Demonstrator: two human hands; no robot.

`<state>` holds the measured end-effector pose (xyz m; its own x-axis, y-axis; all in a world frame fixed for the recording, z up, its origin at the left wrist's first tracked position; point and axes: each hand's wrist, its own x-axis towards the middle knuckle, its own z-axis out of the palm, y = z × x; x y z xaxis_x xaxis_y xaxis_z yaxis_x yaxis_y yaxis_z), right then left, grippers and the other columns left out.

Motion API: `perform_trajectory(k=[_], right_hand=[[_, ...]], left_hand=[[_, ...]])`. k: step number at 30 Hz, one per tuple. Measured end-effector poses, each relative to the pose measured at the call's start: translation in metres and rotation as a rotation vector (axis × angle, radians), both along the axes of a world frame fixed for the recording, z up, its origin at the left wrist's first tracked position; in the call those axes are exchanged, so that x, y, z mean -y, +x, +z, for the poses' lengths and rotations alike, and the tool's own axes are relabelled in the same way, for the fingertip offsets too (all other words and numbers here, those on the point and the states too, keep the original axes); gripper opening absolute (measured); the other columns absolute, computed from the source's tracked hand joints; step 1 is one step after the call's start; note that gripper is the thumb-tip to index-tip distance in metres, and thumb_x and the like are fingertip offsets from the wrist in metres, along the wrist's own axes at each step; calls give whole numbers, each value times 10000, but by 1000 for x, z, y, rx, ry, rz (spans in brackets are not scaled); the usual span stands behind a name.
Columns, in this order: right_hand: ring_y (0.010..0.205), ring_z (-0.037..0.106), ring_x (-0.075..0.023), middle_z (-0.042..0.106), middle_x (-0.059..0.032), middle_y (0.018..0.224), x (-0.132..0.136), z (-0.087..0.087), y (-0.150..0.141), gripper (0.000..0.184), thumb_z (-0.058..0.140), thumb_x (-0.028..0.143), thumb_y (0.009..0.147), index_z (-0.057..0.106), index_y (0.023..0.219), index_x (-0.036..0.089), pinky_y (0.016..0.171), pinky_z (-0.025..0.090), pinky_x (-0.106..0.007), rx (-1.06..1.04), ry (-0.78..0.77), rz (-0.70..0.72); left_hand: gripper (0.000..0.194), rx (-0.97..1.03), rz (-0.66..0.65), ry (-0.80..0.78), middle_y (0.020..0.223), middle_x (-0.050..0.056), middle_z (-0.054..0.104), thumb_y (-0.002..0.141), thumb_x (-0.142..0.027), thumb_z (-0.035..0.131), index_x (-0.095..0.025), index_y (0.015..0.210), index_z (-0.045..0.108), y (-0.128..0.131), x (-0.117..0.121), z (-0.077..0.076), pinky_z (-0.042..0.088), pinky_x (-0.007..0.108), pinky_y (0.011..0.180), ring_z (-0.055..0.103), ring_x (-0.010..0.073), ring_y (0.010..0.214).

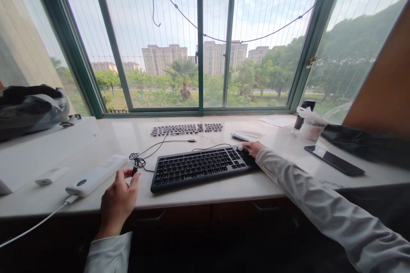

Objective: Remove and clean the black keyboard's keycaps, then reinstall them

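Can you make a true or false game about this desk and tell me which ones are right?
1. The left hand pinches a small black thing. True.
2. The phone lies between the two hands. False: it lies to the right of the keyboard.
3. The right hand is at the keyboard's far right corner. True.
4. The white cable plugs into the keyboard. False: it plugs into the white gadget on the left.

The worktop (pixel 208 196) is white with faint grey marbling. The keyboard (pixel 198 166) is black with a grey rim; the phone (pixel 335 161) is black, the power bank (pixel 96 175) white, the window frame (pixel 200 42) dark green, the sleeves (pixel 307 192) pale grey.
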<state>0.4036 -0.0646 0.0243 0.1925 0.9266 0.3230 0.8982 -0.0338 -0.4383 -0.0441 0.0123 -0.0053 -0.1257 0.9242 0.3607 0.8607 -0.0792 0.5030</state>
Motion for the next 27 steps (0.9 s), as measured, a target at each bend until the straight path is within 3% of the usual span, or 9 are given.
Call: perform_trajectory(k=[4,10,14,17,22,24,27], right_hand=[[1157,583,-288,684,-42,1156,32,-15,17,322,494,251,867,709,1103,211,1059,412,-422,-15,-45,72],[1200,548,-303,642,-37,1223,80,-38,3,393,515,406,853,685,1165,238,1100,364,-476,-134,52,213],[1157,579,-323,677,-65,1162,108,-34,-1,434,528,518,844,716,1109,230,1091,365,-498,-264,81,207],[1137,590,-326,683,-90,1147,121,-25,3,506,587,587,787,715,1095,207,1057,416,-479,-541,124,172],[1030,651,-305,646,-101,1209,136,-14,12,566,607,622,747,621,1192,272,790,589,-437,-1055,156,109],[1035,650,-295,627,-97,1241,139,-13,14,580,630,605,734,591,1218,288,727,602,-399,-1148,107,108],[1097,621,-279,604,-90,1278,142,-15,19,579,663,557,726,582,1228,279,789,585,-379,-1210,99,111]], left_hand=[[334,-2,-2,-12,764,60,640,884,-521,388,-238,1000,523,1,1,2,423,347,667,633,285,748],[339,2,0,-26,763,56,636,882,-529,374,-247,1010,512,0,-1,1,423,351,673,628,290,755],[367,-6,6,-30,793,73,647,875,-549,368,-243,1010,517,0,-2,1,431,355,674,631,294,763],[371,-16,13,-37,784,70,648,868,-560,371,-244,996,517,0,-2,2,440,355,675,633,297,767],[350,-53,32,-76,743,-1,621,840,-589,399,-284,985,491,-1,-5,2,440,325,657,623,271,746],[334,-61,74,-95,719,-22,611,827,-589,418,-299,978,487,-3,-9,1,430,304,635,616,252,721],[364,-83,112,-128,692,-35,608,823,-626,390,-313,979,493,-7,-19,-6,415,282,582,600,227,660]])
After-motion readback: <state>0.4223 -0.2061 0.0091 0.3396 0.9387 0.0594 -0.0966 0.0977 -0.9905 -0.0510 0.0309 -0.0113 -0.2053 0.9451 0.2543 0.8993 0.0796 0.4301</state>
